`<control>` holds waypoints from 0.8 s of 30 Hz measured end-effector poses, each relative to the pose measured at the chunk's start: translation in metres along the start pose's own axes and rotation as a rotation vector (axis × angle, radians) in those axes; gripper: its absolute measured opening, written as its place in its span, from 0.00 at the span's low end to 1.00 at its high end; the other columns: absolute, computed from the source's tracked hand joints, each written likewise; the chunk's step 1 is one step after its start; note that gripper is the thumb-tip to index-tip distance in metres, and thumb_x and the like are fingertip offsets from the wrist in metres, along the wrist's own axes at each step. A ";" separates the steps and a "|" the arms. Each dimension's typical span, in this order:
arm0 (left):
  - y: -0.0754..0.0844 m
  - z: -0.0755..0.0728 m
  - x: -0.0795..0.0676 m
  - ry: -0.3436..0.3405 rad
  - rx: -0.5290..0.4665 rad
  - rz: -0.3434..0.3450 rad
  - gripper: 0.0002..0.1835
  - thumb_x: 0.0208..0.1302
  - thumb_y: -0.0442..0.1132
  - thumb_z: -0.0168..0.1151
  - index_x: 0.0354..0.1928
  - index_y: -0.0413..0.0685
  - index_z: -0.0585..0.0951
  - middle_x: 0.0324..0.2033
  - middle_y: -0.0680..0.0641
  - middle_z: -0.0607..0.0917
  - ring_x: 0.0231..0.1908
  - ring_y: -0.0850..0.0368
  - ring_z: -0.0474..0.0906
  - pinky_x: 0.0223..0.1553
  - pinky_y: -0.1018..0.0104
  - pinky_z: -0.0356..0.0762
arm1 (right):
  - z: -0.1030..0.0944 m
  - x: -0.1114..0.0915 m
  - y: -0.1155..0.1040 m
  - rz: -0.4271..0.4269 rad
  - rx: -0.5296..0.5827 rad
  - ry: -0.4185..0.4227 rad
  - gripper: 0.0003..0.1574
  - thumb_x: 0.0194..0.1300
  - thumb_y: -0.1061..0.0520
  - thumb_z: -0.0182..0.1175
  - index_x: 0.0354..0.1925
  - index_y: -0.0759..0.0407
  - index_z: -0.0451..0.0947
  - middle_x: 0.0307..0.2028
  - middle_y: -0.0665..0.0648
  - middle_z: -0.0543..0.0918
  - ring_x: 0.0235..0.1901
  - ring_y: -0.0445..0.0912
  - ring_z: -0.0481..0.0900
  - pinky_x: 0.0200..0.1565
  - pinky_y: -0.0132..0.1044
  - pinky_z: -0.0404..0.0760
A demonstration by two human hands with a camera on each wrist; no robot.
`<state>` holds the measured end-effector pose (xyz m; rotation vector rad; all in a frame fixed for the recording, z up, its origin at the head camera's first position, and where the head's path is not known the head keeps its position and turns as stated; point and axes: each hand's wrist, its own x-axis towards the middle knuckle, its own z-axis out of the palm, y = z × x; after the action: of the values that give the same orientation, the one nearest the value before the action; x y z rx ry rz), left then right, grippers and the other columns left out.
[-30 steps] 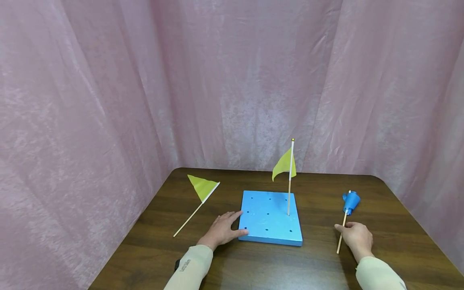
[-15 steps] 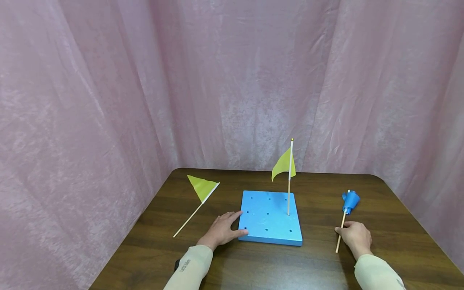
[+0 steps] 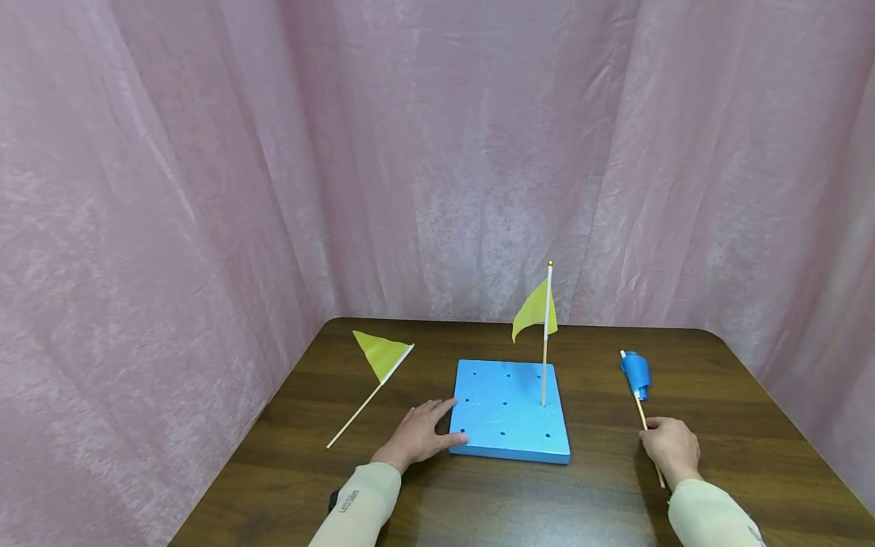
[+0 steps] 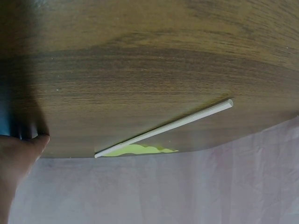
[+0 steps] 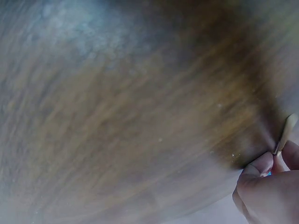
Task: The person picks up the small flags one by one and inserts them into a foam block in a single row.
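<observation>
On table [image 3: 601, 486], R hand [image 3: 673, 450] grip pinching blue flag [image 3: 636, 374], fingers [image 3: 658, 422] part-hidden; L hand [image 3: 422, 431] loose, touching board [image 3: 519, 419]

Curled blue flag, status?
Right hand pinching wooden stick of curled blue flag. Left hand touching square blue board. Possible obstacle: yellow triangular flag upright in board.

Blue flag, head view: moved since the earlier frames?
Yes, the blue flag swung: cloth end left, toward the blue board; lower stick end right.

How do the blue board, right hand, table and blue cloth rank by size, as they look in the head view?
Largest to smallest:
1. Table
2. Blue board
3. Right hand
4. Blue cloth
</observation>
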<state>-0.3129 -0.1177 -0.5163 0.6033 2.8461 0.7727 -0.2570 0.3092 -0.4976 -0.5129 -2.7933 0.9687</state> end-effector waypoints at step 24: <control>0.002 -0.001 -0.001 0.002 -0.007 0.001 0.46 0.61 0.72 0.57 0.76 0.60 0.62 0.72 0.41 0.63 0.73 0.41 0.55 0.72 0.40 0.46 | -0.006 0.001 0.001 -0.044 -0.058 -0.003 0.16 0.62 0.62 0.62 0.43 0.76 0.82 0.41 0.75 0.82 0.41 0.71 0.77 0.41 0.58 0.72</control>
<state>-0.3110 -0.1172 -0.5149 0.6040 2.8438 0.7835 -0.2559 0.3132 -0.4933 -0.4554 -2.8304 0.8829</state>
